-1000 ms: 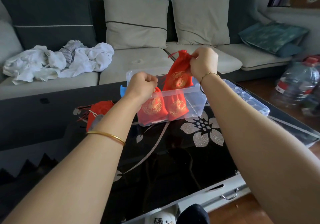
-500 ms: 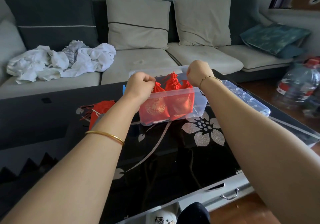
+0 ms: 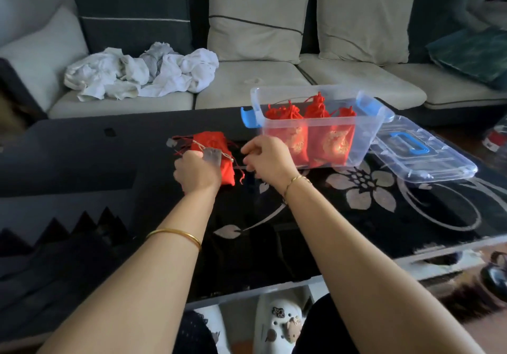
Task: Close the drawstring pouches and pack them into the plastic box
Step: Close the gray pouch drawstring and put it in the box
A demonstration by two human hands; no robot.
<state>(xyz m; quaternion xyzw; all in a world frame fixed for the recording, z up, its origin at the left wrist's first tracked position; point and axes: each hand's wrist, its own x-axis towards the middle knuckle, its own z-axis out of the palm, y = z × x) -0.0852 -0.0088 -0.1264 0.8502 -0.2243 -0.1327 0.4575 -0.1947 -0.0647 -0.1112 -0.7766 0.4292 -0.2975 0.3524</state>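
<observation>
You're leaning over the black table (image 3: 356, 230). Far right on it, the clear plastic box (image 3: 367, 145) is sitting open w/ red pouches (image 3: 332, 142) standing upright inside. Its lid (image 3: 439, 167) is lying just right of it. Left of the box, a loose pouch (image 3: 208, 142) is lying flat. Your left hand (image 3: 196, 174) is gripping its near edge. Your right hand (image 3: 267, 159) is hovering beside it, fingers curled. Can't tell if it's pinching a cord.

Nothing here can be read as a word, number or brand. The gold emblems (image 3: 336, 141) on the red pouches (image 3: 285, 113) inside the plastic box (image 3: 369, 145) are too blurred to read as characters. The pale tag (image 3: 212, 156) tied to the loose pouch (image 3: 210, 140) left of the box shows no legible print, and the red label on the bottle (image 3: 498, 134) far right of the box is also a blur.
</observation>
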